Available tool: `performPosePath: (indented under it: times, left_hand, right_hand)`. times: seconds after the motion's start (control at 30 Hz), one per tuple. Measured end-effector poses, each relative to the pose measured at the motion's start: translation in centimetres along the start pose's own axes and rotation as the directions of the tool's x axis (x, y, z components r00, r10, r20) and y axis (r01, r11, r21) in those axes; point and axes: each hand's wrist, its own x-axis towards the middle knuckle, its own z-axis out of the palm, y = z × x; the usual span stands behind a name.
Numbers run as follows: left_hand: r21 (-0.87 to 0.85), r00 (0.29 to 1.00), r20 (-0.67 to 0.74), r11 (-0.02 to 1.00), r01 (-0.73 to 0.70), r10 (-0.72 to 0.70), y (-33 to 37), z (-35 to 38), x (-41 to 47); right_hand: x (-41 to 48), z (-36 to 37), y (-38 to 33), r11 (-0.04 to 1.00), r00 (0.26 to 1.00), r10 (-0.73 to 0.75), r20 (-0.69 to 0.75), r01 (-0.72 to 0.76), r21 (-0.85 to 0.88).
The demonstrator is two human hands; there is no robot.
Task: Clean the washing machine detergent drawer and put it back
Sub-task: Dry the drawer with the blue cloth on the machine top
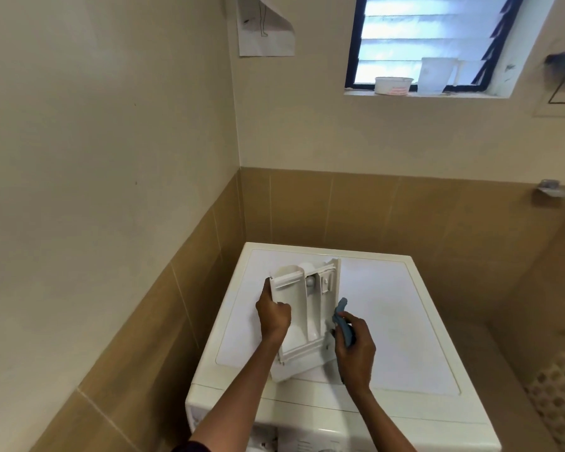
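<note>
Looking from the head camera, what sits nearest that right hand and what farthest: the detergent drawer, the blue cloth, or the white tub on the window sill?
1. Blue cloth: held in the right hand itself.
2. Detergent drawer: just to its left, over the washing machine, gripped by the left hand.
3. White tub: far off, up on the window sill.

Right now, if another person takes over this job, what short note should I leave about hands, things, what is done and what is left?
Left hand grips the left edge of the detergent drawer, held tilted over the washing machine top.
Right hand holds a blue cloth at the drawer's right side.
Done: drawer is out of the machine.
Left: finish wiping, then slide it back in. How clean it is cannot be told.
</note>
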Motion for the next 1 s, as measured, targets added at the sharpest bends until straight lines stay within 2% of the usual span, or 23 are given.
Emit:
performPosePath:
  times: [0.07,0.13,0.23,0.27,0.37,0.57,0.63,0.8,0.93,1.0]
  left_hand:
    - [0.010,1.000,-0.003,1.000,-0.024,0.024,0.0,0.2,-0.2]
    - [0.017,0.999,0.013,0.999,-0.035,0.035,-0.2,0.4,-0.3]
    - [0.029,0.999,0.013,0.999,-0.044,0.044,-0.1,0.2,-0.2]
    - [0.028,0.999,0.018,0.999,-0.044,0.043,-0.1,0.1,-0.1]
    - [0.035,0.997,0.051,0.998,-0.054,0.053,-0.3,-0.3,0.2]
    - [0.103,0.995,0.065,0.992,-0.078,0.072,-0.7,-0.9,0.4]
    - [0.100,0.995,0.066,0.991,-0.084,0.078,-0.9,-0.8,0.2]
    - [0.106,0.992,0.074,0.988,-0.110,0.102,-1.7,-0.6,-0.1]
    - [0.095,0.988,0.104,0.987,-0.128,0.118,-2.5,-0.7,0.1]
    - [0.094,0.986,0.118,0.987,-0.128,0.117,-2.8,-0.8,0.1]
  right_hand:
    - [0.5,0.4,0.3,0.992,0.997,-0.063,0.053,0.068,-0.103]
    - [0.5,1.0,0.8,0.976,0.992,-0.028,0.126,0.054,-0.210]
    - [-0.4,1.7,1.5,0.941,0.972,-0.061,0.229,0.132,-0.313]
    - [-0.6,1.8,1.5,0.947,0.968,-0.036,0.247,0.112,-0.300]
    - [-0.3,2.2,1.0,0.963,0.954,0.144,0.262,-0.075,-0.258]
    - [0.0,2.9,0.5,0.946,0.939,0.171,0.300,-0.071,-0.318]
    - [0.0,3.0,1.1,0.924,0.924,0.172,0.341,-0.032,-0.382]
    - [0.8,2.8,1.1,0.811,0.882,0.100,0.460,0.195,-0.551]
    - [0.6,1.8,1.7,0.718,0.856,0.068,0.513,0.315,-0.620]
    - [0.1,1.1,2.2,0.714,0.834,0.087,0.544,0.328,-0.618]
